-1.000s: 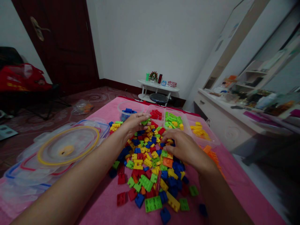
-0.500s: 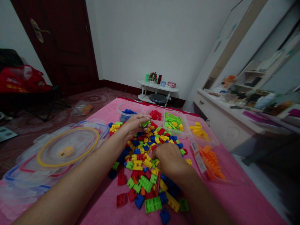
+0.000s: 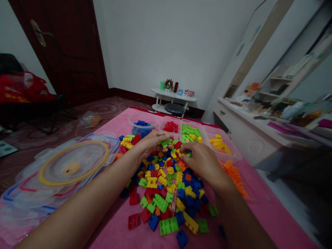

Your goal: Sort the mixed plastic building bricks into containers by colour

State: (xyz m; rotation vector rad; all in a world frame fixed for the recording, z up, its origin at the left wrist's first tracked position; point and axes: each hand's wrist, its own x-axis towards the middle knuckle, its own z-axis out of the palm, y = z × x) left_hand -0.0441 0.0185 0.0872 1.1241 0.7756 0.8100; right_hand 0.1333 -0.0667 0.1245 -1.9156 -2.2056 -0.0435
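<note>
A large heap of mixed toy building bricks in red, yellow, green, blue and orange covers the middle of the pink cloth. Over its far side, my left hand is closed on green building bricks, gripped at the fingertips. My right hand is at the heap's right side, with its fingers curled down among the bricks. Whatever it pinches is mostly hidden; an orange brick lies just below the thumb. Behind the hands, a clear tub of green bricks also contains a few yellow ones.
A round tub with blue bricks, a tub with red bricks, one with yellow bricks and one with orange bricks line the far and right edges. Stacked clear lids lie on the left.
My right hand has moved up and away from the middle of the heap to its far right side, uncovering bricks. My left hand keeps the green bricks and has shifted slightly nearer and right.
</note>
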